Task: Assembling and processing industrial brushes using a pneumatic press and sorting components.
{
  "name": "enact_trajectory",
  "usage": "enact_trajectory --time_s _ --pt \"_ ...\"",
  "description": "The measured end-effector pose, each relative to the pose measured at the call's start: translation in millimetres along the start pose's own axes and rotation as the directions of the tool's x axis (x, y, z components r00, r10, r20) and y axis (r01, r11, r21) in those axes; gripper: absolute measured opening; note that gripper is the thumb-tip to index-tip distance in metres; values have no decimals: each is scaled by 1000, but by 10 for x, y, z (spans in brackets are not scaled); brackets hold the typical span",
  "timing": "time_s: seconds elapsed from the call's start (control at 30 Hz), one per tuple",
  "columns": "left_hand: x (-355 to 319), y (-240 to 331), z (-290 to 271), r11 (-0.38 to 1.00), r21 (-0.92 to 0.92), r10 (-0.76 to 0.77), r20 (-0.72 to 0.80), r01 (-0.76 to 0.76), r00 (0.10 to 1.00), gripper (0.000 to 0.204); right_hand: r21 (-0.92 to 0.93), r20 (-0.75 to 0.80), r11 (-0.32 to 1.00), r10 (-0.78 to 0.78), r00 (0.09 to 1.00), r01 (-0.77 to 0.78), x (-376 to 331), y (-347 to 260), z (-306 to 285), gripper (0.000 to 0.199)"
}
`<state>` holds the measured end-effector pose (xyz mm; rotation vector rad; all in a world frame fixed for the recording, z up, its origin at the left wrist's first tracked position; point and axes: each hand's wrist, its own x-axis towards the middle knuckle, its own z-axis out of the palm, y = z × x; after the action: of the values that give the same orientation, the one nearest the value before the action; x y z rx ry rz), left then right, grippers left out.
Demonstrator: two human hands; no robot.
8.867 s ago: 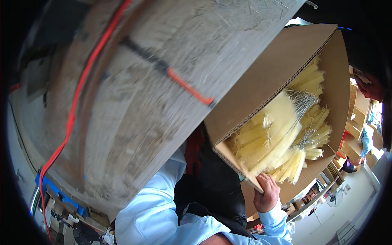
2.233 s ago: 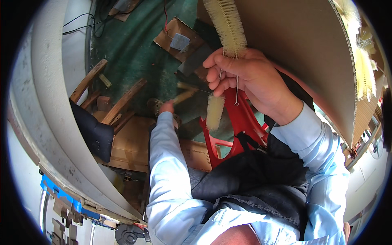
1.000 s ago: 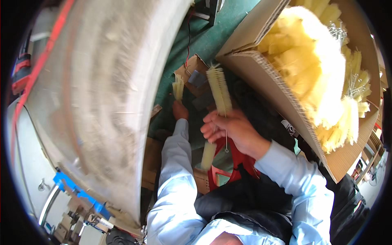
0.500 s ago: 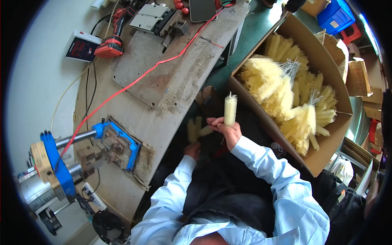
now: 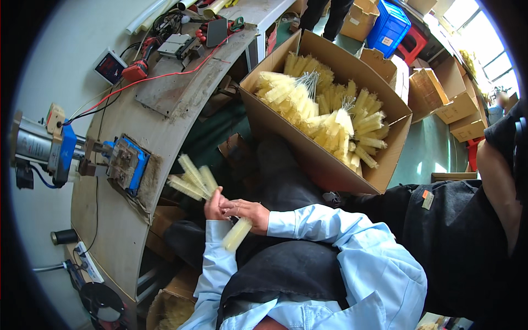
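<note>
My left hand (image 5: pixel 214 205) is closed round the wire ends of several pale yellow bottle brushes (image 5: pixel 191 173), whose bristle heads fan out toward the bench. Against it rests my right hand (image 5: pixel 247 213), fingers bent, with another bottle brush (image 5: pixel 237 235) pointing down toward my left sleeve. Its wire end is hidden among my fingers, but it appears to be in my right hand. Both hands are over my lap, between the bench and a big cardboard box (image 5: pixel 330 165) full of similar brushes (image 5: pixel 324 110).
A workbench (image 5: pixel 170 124) on the left carries a clamping fixture with a blue frame (image 5: pixel 135 168), a red cordless tool (image 5: pixel 136 70) and a red cable (image 5: pixel 165 75). To my right is another person in dark clothes (image 5: pixel 440 236). Blue crates (image 5: pixel 389 27) and cardboard boxes stand behind.
The view has swung to the right, bringing the other person into sight. My right hand has come over to my left, and its brush, upright before, now points down.
</note>
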<state>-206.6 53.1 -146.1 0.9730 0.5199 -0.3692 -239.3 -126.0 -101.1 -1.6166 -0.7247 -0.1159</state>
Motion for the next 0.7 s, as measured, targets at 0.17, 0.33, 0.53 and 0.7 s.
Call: enact_trajectory --time_s 0.17,0.33,0.53,0.7 --pt "556 -199 -860 815 574 11 -142 73 990 21 563 -261 690 671 694 -455 58 104 -83 26" --pt "999 -1314 -1076 -129 981 -155 -164 145 974 28 518 -192 471 878 440 -714 287 -68 -222 24" --pt "1038 -1872 -612 -170 985 -312 -24 -31 950 28 587 -202 463 878 434 -664 545 -93 -270 29" --pt "1084 -1885 -424 -152 987 -363 -12 -47 932 29 594 -259 577 797 545 -561 821 158 -294 17"
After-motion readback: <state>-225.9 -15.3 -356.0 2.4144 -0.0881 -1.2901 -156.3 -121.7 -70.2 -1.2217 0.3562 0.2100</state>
